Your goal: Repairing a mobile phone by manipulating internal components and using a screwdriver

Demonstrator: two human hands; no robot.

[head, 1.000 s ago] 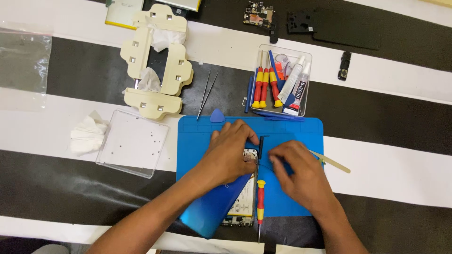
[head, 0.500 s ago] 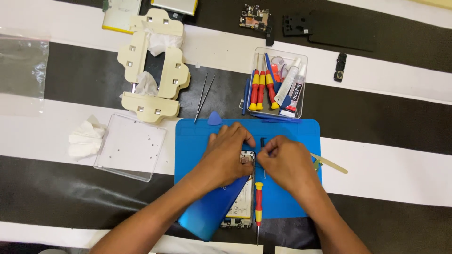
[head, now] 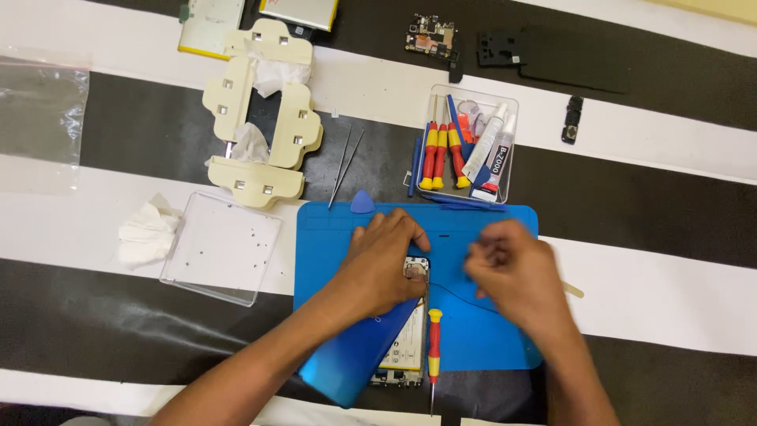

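An opened phone (head: 402, 351) with a shiny blue back cover (head: 355, 359) lies on a blue work mat (head: 331, 237). My left hand (head: 386, 264) presses down on the phone's upper end and holds it in place. My right hand (head: 512, 276) hovers over the mat to the right of the phone, blurred, with its fingers curled together; whether they pinch anything is hidden. A red and yellow screwdriver (head: 434, 347) lies on the mat beside the phone, between my two forearms.
Behind the mat stands a clear box (head: 505, 185) holding screwdrivers and glue tubes. Tweezers (head: 344, 170) and a blue pick (head: 362, 203) lie nearby. To the left are a cream clamp jig (head: 264, 134), a clear tray (head: 221, 244) and a tissue (head: 146, 233). Phone parts (head: 430, 35) sit far back.
My right hand has drawn away from the phone's top toward the right. My left hand has stayed on the phone.
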